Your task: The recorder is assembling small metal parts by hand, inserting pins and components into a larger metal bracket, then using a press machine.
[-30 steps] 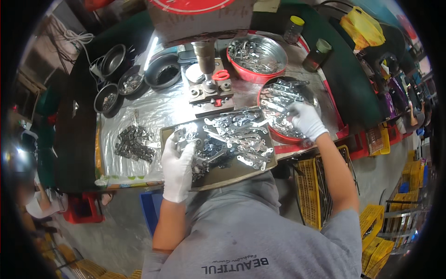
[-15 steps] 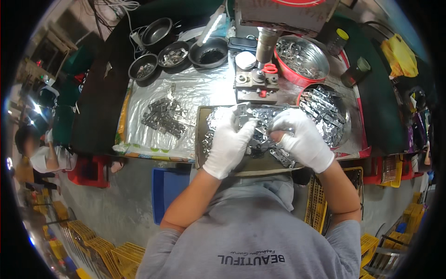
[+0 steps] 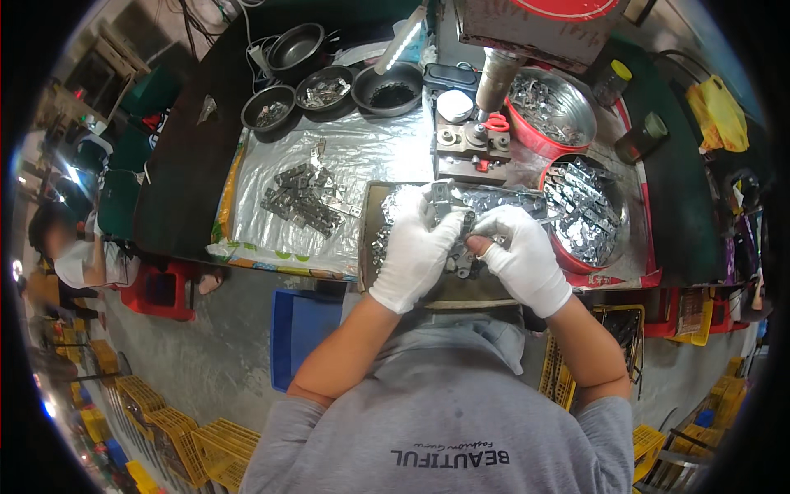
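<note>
Right hand [image 3: 527,259] no longer reaching into bowl [image 3: 571,259], now joining left hand [image 3: 415,259] over tray [image 3: 461,293]; left gripping metal part [image 3: 442,195], right's hold unclear; work becoming two-handed

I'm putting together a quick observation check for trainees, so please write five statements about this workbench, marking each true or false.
1. The left hand and right hand wear white gloves. True.
2. Both hands are over the red tubs. False: they are over the shallow tray.
3. A pile of dark metal parts lies on the silvery sheet. True.
4. The dark bowls stand right of the machine. False: the bowls stand left of it.
5. The yellow-lidded jar is lying on its side. False: it stands upright.
</note>
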`<control>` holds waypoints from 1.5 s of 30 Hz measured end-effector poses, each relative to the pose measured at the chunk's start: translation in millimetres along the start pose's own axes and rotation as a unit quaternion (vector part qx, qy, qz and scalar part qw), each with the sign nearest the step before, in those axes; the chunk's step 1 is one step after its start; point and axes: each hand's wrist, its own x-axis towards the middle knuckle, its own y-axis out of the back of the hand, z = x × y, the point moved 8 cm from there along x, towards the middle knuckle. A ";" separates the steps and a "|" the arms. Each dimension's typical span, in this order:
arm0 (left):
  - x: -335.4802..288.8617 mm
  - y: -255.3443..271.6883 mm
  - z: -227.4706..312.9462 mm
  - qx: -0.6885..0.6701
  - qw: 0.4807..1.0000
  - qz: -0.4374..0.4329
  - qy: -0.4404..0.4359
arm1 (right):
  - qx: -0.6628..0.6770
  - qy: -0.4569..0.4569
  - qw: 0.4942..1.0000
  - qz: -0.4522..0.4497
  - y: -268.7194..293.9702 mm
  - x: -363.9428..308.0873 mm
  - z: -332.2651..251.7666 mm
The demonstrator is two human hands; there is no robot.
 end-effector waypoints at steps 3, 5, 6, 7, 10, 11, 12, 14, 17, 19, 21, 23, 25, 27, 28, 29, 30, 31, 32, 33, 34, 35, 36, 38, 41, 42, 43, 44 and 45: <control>0.2 0.0 1.2 -0.005 1.000 0.004 -0.008 | -0.005 -0.005 1.000 0.021 0.2 -1.4 -0.1; 0.6 1.3 2.5 -0.001 1.000 0.007 -0.016 | 0.071 -0.110 0.991 0.016 -5.4 -5.3 15.5; 0.8 1.6 2.0 0.003 1.000 0.003 -0.010 | 0.072 -0.109 0.991 0.016 -5.5 -6.0 13.5; 1.0 1.5 1.5 0.008 1.000 -0.002 -0.003 | 0.092 -0.131 0.987 0.014 -6.0 -7.6 14.1; 0.1 -0.6 6.3 0.010 1.000 -0.004 -0.001 | 0.118 -0.157 0.980 0.020 -8.5 -11.2 17.4; 0.5 0.7 5.0 0.011 1.000 -0.003 -0.001 | 0.125 -0.159 0.979 0.026 -8.9 -12.0 18.3; 1.4 1.7 5.9 0.019 1.000 -0.010 -0.023 | 0.125 -0.159 0.979 0.026 -9.2 -12.2 16.6; 0.9 2.3 9.4 0.027 0.999 -0.017 -0.044 | 0.126 -0.160 0.979 0.024 -8.9 -12.5 11.8; -0.8 2.3 12.5 0.006 0.999 -0.020 -0.025 | 0.153 -0.180 0.971 0.024 -10.1 -17.1 12.2; -0.6 -0.3 13.2 0.018 0.999 -0.040 -0.012 | 0.157 -0.183 0.970 0.023 -10.1 -18.9 9.8; 0.1 1.1 10.9 0.016 0.999 -0.048 -0.007 | 0.162 -0.186 0.969 0.022 -10.3 -20.2 7.6; 0.0 0.8 10.2 0.014 0.998 -0.057 -0.002 | 0.174 -0.191 0.966 0.018 -11.8 -21.9 6.7; -1.3 0.2 13.7 0.028 0.998 -0.060 -0.011 | 0.206 -0.193 0.959 0.023 -14.1 -24.4 5.6; -2.5 0.1 15.6 0.048 0.997 -0.061 -0.010 | 0.239 -0.195 0.951 0.027 -14.0 -26.0 4.3; -3.0 0.2 15.8 0.068 0.996 -0.062 -0.010 | 0.238 -0.198 0.951 0.022 -13.3 -26.4 2.5; -3.3 0.6 15.4 0.068 0.996 -0.062 -0.010 | 0.236 -0.200 0.951 0.017 -13.0 -26.4 1.4; -3.6 1.1 13.8 0.064 0.996 -0.064 -0.009 | 0.236 -0.199 0.951 0.017 -13.1 -26.8 1.4; -4.2 1.1 12.8 0.061 0.996 -0.066 -0.007 | 0.233 -0.195 0.953 0.018 -13.3 -27.1 1.4; -5.6 0.9 12.9 0.061 0.996 -0.066 -0.008 | 0.231 -0.190 0.954 0.020 -14.1 -27.9 1.7; -7.1 0.3 11.1 0.054 0.996 -0.069 0.005 | 0.231 -0.190 0.954 0.020 -15.2 -29.1 4.7; -8.1 -0.2 9.4 0.048 0.996 -0.072 0.018 | 0.205 -0.164 0.965 0.016 -15.2 -29.1 5.6; -8.8 -0.1 8.9 0.048 0.996 -0.071 0.018 | 0.179 -0.139 0.974 0.012 -15.8 -29.5 4.2; -9.4 -0.2 6.7 0.051 0.996 -0.073 0.029 | 0.179 -0.139 0.974 0.012 -17.3 -30.8 4.0; -11.0 -0.6 4.7 0.054 0.995 -0.075 0.041 | 0.236 -0.191 0.953 0.023 -21.0 -35.5 11.4; -13.3 -3.1 7.5 0.023 0.996 -0.086 0.029 | 0.206 -0.160 0.965 0.022 -19.1 -34.8 12.5; -12.9 -2.4 6.6 0.025 0.996 -0.085 0.028 | 0.207 -0.159 0.965 0.022 -18.5 -33.9 10.9; -12.3 -2.0 6.6 0.026 0.996 -0.084 0.026 | 0.205 -0.163 0.965 0.029 -16.2 -33.3 8.9; -11.5 -2.9 7.3 0.026 0.996 -0.085 0.026 | 0.203 -0.168 0.964 0.036 -13.4 -33.3 8.0; -10.5 -3.3 7.3 0.017 0.996 -0.080 0.038 | 0.202 -0.168 0.964 0.038 -10.3 -31.6 6.7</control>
